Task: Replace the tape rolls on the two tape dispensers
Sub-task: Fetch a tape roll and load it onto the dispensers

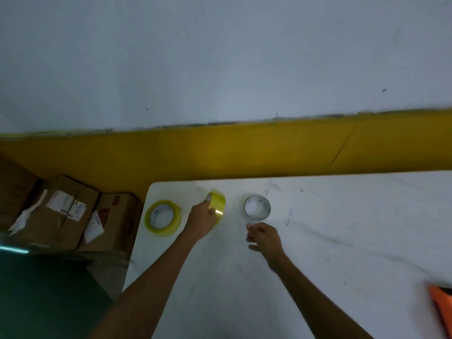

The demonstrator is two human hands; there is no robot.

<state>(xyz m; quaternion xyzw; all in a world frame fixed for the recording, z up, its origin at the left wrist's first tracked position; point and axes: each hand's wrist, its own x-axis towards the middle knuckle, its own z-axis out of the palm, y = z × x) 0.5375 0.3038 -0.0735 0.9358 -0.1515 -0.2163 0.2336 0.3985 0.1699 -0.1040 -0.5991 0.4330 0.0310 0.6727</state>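
On white table (318, 241), L hand (200, 220) fingers grasping yellow tape roll (217, 204) on edge, R hand (264, 237) released

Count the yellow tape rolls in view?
2. One yellow tape roll lies flat near the table's left corner; another is held on edge in the left hand. The grey ring looks like an empty core.

Both forearms bare, no sleeves, hands ungloved.
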